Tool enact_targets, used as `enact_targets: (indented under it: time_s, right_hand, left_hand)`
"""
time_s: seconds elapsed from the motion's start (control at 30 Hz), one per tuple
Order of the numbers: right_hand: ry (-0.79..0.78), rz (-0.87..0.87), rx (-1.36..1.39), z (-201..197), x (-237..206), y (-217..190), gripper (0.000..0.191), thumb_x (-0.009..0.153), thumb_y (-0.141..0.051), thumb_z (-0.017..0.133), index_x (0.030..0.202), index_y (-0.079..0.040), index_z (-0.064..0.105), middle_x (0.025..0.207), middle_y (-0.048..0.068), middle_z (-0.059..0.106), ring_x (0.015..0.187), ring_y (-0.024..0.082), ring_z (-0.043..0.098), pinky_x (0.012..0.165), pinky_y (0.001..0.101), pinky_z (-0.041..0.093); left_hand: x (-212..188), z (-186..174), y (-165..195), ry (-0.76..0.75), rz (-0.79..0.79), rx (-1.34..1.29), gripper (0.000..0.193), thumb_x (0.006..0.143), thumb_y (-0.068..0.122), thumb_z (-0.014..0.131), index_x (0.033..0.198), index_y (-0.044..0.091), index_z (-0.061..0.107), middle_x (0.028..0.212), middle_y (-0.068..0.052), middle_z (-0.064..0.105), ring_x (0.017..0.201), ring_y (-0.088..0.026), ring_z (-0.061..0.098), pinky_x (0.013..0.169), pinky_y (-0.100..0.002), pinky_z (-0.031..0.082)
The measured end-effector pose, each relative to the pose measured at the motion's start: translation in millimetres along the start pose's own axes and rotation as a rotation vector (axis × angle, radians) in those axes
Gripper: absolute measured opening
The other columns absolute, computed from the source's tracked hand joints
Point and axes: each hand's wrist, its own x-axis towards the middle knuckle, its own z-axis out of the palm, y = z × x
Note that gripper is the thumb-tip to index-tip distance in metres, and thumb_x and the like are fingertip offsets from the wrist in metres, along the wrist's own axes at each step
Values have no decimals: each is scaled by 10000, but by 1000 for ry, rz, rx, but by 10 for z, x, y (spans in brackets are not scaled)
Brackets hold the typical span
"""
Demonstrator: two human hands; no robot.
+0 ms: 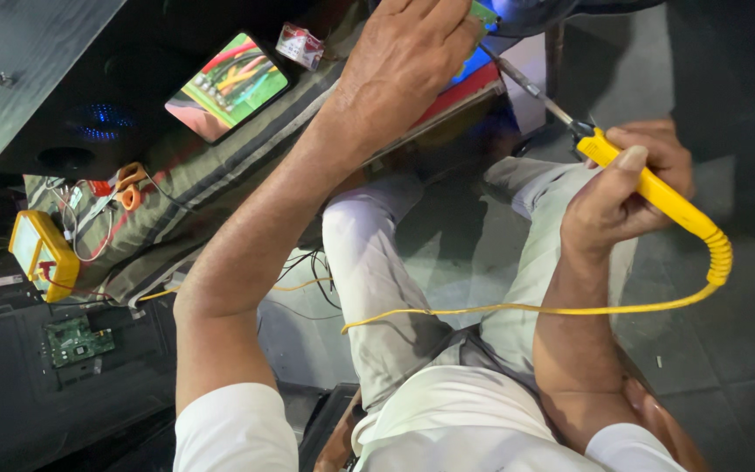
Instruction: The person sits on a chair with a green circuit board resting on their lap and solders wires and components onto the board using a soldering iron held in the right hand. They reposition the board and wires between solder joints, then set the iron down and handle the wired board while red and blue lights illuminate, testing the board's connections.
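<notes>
mid-soldering — right hand (626, 188) grips the yellow soldering iron (657, 192), tip near the green circuit board (485, 13) pinched in the left hand (412, 52) — joint hidden, work seemingly unfinished.

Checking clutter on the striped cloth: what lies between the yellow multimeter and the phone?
Head view: orange-handled scissors and loose thin wires lie between the yellow multimeter and the phone.
</notes>
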Motion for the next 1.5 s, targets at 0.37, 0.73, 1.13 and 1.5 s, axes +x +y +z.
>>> enact_targets:
  time_s: [0.37,0.73,1.13,1.5]
  right_hand:
    - [-59,-57,-26,-1,-12,32,171,1117,-149,583,1086,18,567,957,149,635,785,175,614,574,260,509]
    - [-32,-21,-2,27,-42,30,170,1124,-148,586,1096,15,548,983,160,635,813,185,609,558,260,507]
    - [-41,-85,-78,77,-44,-9,183,1135,-131,581,1069,38,552,945,174,631,798,205,603,642,310,482]
    - [4,99,25,62,-162,-38,230,1173,-198,612,1138,24,560,955,190,645,668,165,594,553,262,490]
  left_hand:
    - [-7,21,7,8,-30,-61,244,946,122,621,1176,43,650,1126,-73,585,1141,-246,584,959,-396,444]
    - [-33,-1,-12,34,-8,-53,271,921,105,634,1178,21,653,1143,-85,582,1136,-258,596,939,-393,486]
    - [-28,-29,11,40,-40,-47,335,884,97,649,1211,24,666,1129,-74,587,1066,-236,634,774,-348,566]
    - [-28,-21,25,38,-61,-78,238,950,127,679,1172,42,668,1121,-64,592,1061,-231,643,761,-361,566]
